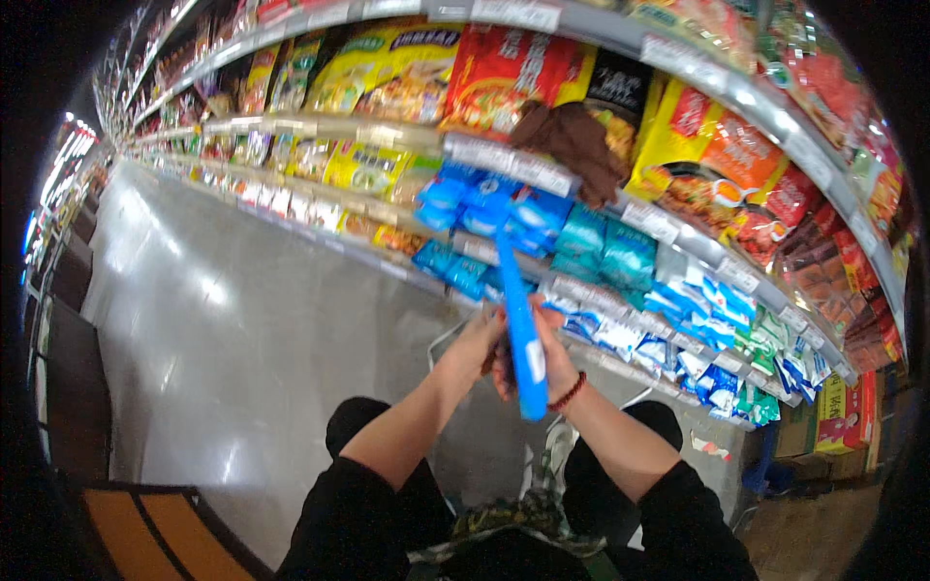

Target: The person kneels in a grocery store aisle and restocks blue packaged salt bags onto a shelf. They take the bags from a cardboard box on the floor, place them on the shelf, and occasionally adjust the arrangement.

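A long, narrow blue object (517, 312) with a white label stands out in front of me, seen almost edge-on. Its exact kind cannot be told. My left hand (481, 347) closes in on it from the left and my right hand (558, 356), with a dark red bead bracelet at the wrist, from the right. The two hands meet around its lower half, and the blue object hides part of the fingers. Behind its upper end are blue packets (483, 207) on a low shelf. Above them a brown cloth (574, 145) hangs over the shelf edge.
Shelving with price strips (508, 163) curves across the front and right, stocked with yellow noodle bags (690, 138), teal packets (603, 250) and blue-white sachets (697, 305). A shiny grey floor (240, 348) runs left. Cartons (835, 421) stand low right; an orange-brown panel (152, 530) lies lower left.
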